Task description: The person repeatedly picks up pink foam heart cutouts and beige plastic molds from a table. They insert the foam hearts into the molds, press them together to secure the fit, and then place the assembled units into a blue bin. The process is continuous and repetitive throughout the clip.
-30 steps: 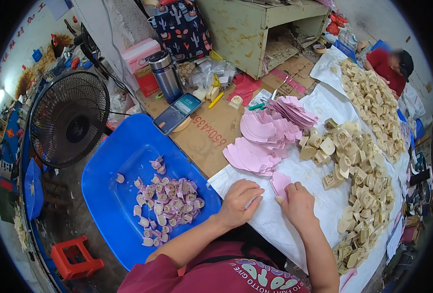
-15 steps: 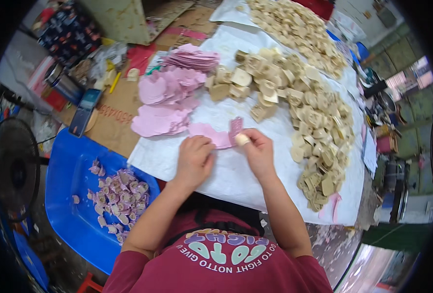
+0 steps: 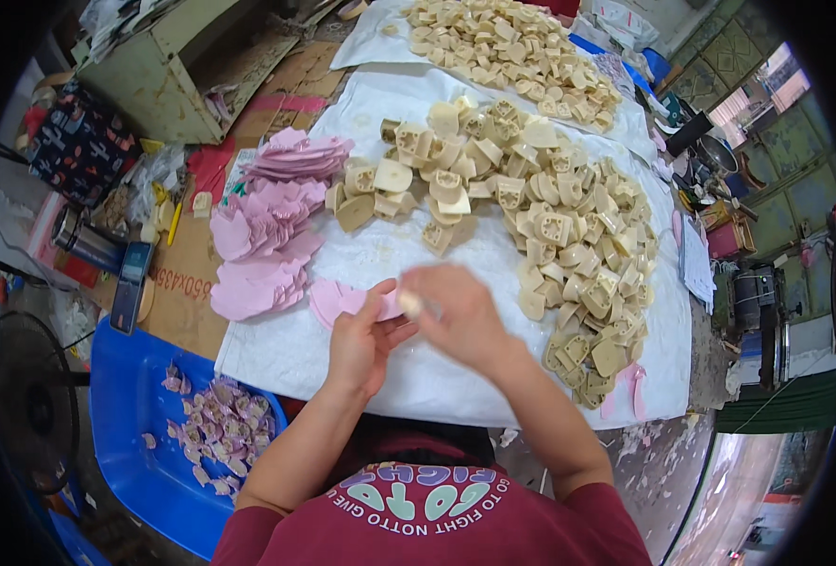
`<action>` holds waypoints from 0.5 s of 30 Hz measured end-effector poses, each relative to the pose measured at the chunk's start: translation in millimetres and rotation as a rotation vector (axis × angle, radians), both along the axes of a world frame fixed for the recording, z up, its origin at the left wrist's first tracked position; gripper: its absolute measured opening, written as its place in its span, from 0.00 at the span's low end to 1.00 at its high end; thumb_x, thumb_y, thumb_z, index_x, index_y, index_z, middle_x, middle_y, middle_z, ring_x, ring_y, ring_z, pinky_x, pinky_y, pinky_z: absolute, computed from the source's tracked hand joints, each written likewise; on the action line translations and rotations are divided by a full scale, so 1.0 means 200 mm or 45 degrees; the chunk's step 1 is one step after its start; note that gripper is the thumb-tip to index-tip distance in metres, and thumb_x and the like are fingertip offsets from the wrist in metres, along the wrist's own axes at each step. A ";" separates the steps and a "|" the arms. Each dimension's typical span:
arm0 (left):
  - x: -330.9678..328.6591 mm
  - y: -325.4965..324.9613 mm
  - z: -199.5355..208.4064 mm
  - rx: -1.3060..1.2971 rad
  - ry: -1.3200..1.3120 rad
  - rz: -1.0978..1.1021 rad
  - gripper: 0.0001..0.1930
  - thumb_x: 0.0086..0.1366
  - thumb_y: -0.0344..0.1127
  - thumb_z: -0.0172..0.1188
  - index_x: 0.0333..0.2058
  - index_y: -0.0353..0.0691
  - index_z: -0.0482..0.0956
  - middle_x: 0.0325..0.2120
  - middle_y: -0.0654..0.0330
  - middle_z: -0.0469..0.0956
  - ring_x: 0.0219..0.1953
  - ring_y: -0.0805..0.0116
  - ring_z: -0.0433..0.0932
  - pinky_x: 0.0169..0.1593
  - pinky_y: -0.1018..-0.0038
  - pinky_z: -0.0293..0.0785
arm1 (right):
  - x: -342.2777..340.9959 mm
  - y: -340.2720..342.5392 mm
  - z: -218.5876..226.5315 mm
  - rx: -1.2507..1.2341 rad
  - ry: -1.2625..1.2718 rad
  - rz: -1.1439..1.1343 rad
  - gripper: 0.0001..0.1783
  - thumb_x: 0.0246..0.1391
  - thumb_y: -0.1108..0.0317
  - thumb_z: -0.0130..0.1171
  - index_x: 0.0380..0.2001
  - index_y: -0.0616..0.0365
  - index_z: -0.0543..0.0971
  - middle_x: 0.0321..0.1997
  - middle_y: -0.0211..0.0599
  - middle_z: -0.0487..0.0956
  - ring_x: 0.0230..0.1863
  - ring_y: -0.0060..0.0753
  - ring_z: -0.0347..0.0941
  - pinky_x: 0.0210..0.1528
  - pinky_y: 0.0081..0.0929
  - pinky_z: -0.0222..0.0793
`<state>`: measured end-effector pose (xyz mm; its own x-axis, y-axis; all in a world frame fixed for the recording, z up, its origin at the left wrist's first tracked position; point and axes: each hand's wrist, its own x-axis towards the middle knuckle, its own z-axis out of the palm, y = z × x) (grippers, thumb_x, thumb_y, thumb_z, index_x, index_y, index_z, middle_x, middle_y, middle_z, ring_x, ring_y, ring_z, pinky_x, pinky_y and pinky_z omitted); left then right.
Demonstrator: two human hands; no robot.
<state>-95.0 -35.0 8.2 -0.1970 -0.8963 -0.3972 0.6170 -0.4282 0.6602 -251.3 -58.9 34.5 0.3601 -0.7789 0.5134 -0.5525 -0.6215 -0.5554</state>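
Low over the white-covered table, my left hand [image 3: 359, 344] is closed on a thin pink cut-out sheet [image 3: 338, 300], whose curved part lies on the cloth. My right hand [image 3: 460, 316] comes in from the right, blurred by motion, its fingers curled at the sheet's right end. A small cream patch [image 3: 409, 303] shows at its thumb; whether this is a piece or a thumb cover, I cannot tell. Left of my hands lie stacked pink cut-outs [image 3: 265, 283]. Beyond and to the right spreads a heap of cream molded plastic pieces [image 3: 588, 236].
A blue tub [image 3: 135, 453] at the lower left holds several pink-wrapped pieces [image 3: 220, 424]. On the cardboard [image 3: 187, 302] lie a phone [image 3: 131, 283] and a yellow pen [image 3: 175, 222]. A black fan [image 3: 26, 406] stands beside the tub. Another cream heap [image 3: 512, 57] fills the far end.
My right hand has moved left, close to my left hand, which has turned its palm inward around the pink sheet. The pink strip at my right fingers no longer shows clearly. The view has shifted.
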 end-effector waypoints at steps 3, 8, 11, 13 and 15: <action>0.05 -0.05 -0.04 -0.011 -0.045 0.050 0.22 0.70 0.39 0.50 0.56 0.30 0.67 0.47 0.47 0.76 0.47 0.56 0.79 0.49 0.64 0.80 | -0.01 -0.46 0.21 -0.125 0.113 -0.228 0.16 0.47 0.70 0.61 0.42 0.58 0.79 0.44 0.42 0.80 0.45 0.48 0.76 0.48 0.40 0.71; 0.06 -0.10 -0.01 -0.038 -0.060 0.085 0.19 0.69 0.37 0.53 0.54 0.30 0.69 0.48 0.45 0.76 0.49 0.55 0.78 0.50 0.66 0.80 | 0.02 -0.92 0.14 -0.295 0.387 -0.453 0.28 0.44 0.66 0.62 0.53 0.54 0.74 0.45 0.46 0.80 0.46 0.47 0.76 0.49 0.41 0.70; 0.12 -0.11 -0.05 -0.134 -0.013 0.212 0.18 0.69 0.36 0.53 0.53 0.31 0.70 0.49 0.45 0.75 0.51 0.55 0.77 0.51 0.65 0.80 | 0.01 -0.83 0.15 0.193 0.406 -0.394 0.33 0.43 0.64 0.62 0.57 0.53 0.71 0.44 0.45 0.78 0.46 0.47 0.75 0.50 0.42 0.68; 0.12 -0.13 -0.04 -0.210 -0.023 0.248 0.18 0.69 0.37 0.52 0.53 0.31 0.70 0.50 0.46 0.74 0.53 0.55 0.75 0.52 0.65 0.79 | -0.06 -0.74 0.13 0.109 0.437 -0.369 0.33 0.44 0.62 0.63 0.57 0.53 0.70 0.42 0.42 0.77 0.46 0.44 0.73 0.50 0.40 0.64; 0.11 -0.17 -0.01 -0.276 0.003 0.276 0.19 0.70 0.38 0.51 0.53 0.31 0.70 0.51 0.47 0.74 0.55 0.55 0.74 0.54 0.64 0.77 | -0.10 -0.58 0.12 -0.066 0.292 -0.330 0.31 0.44 0.59 0.65 0.54 0.52 0.72 0.41 0.41 0.76 0.45 0.44 0.73 0.49 0.41 0.65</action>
